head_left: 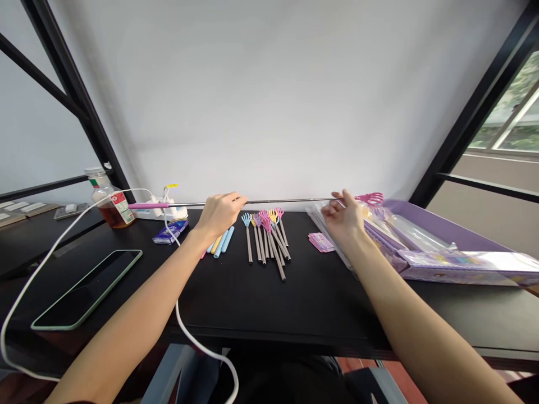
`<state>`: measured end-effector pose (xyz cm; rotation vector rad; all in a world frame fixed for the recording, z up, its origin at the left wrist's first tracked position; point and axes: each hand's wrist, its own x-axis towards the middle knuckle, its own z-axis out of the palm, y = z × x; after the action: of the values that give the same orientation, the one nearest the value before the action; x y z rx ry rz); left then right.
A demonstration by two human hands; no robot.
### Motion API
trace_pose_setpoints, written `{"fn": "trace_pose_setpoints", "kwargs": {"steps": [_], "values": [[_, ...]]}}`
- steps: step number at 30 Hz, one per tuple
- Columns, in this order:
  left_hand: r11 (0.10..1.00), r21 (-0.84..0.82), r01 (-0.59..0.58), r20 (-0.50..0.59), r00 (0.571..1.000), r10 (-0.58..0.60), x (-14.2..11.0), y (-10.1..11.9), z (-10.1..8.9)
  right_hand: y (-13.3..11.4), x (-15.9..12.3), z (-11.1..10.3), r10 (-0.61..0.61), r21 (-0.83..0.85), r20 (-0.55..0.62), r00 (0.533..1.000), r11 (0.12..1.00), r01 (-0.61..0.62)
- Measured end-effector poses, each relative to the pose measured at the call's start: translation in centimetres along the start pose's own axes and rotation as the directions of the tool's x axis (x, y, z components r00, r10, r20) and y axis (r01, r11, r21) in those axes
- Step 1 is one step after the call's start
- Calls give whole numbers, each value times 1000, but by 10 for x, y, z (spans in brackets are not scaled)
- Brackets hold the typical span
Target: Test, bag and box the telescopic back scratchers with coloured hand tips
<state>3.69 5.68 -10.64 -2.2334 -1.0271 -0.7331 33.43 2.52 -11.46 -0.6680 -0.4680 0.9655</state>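
A telescopic back scratcher is stretched out level above the table, its pink handle to the left and its pink claw to the right. My left hand is closed round the metal rod, not far from the handle. Close to the claw, my right hand pinches the rod's other end, palm turned up. Between my hands, several short metal rods with colourful claws lie in a loose pile. Blue, yellow and pink handle sleeves lie partly hidden behind my left wrist.
A purple box with clear plastic packaging stands at right. Pink cards and clear sleeves lie near my right hand. Left are a phone, a tissue pack, a bottle, a power strip and a white cable.
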Motion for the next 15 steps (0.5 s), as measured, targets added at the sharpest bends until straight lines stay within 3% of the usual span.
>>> {"fn": "trace_pose_setpoints", "kwargs": {"steps": [3,7,11,15], "values": [[999,-26,-32,-13,999,31,-2,4,1,12,-12,11,91,-80,159,983,994,-79],[997,-68,-41,-1,999,41,-3,6,1,14,-14,14,15,-167,213,977,986,21],[999,-52,3,3,1000,-3,-5,-2,0,-1,1,0,-56,-127,148,987,989,75],[998,-21,58,3,998,-58,-8,-21,-2,-21,21,-23,-167,-27,-69,983,986,166]]}}
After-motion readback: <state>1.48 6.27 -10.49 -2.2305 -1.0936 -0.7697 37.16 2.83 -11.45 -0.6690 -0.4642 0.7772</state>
